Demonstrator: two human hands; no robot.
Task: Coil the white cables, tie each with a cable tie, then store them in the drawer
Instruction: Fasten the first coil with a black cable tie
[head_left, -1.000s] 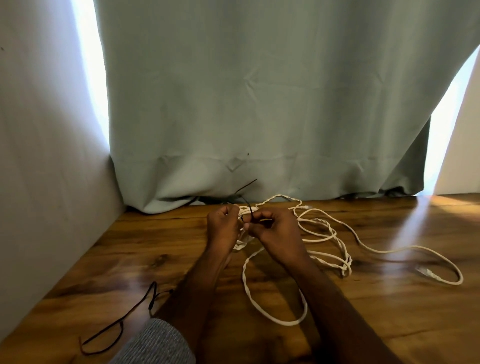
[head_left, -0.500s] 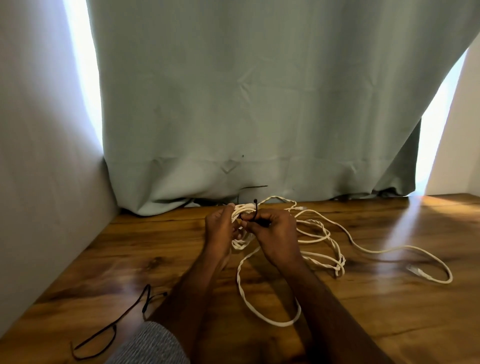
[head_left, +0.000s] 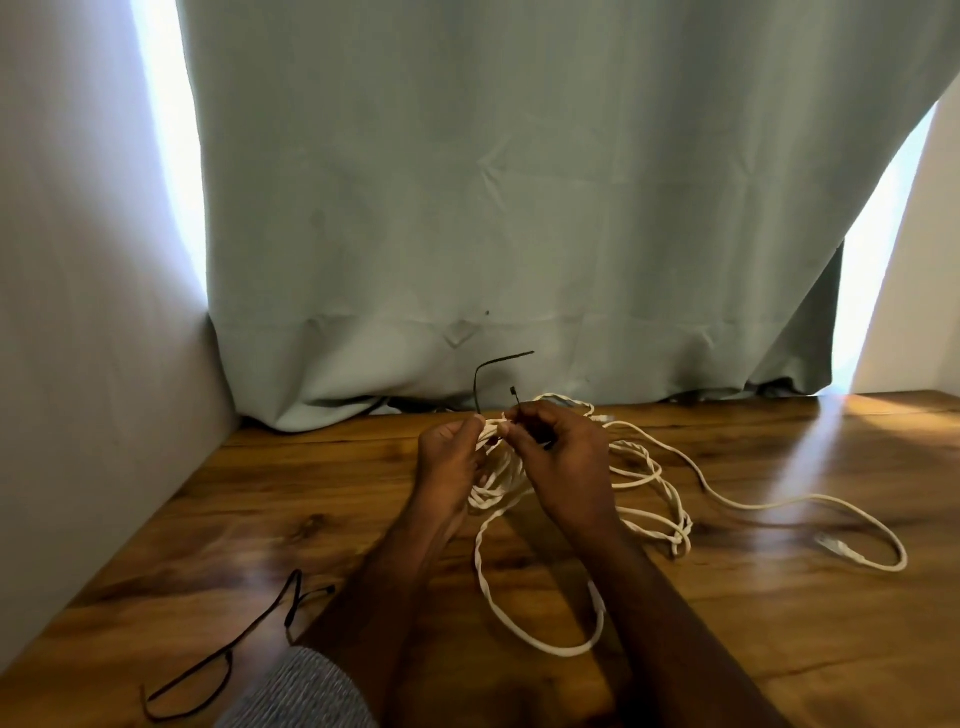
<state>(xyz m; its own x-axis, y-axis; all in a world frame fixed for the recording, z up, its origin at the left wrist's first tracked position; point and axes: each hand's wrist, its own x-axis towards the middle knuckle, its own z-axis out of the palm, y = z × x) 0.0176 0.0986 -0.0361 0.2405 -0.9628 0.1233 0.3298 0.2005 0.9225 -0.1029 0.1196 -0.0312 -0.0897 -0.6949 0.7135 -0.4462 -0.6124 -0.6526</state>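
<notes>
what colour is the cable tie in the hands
Black; the cable tie shows best in the head view, against the pale curtain.

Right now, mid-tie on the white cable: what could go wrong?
1. The black cable tie has both ends free above the coiled bundle; it may slip before locking.
2. A long cable tail trails loose across the table; tying now would likely leave it uncoiled.

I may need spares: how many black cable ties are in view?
2, maybe more: one cable tie held by both hands at the white cable bundle; loose black ties on the table's near-left, possibly several overlapping.
</notes>
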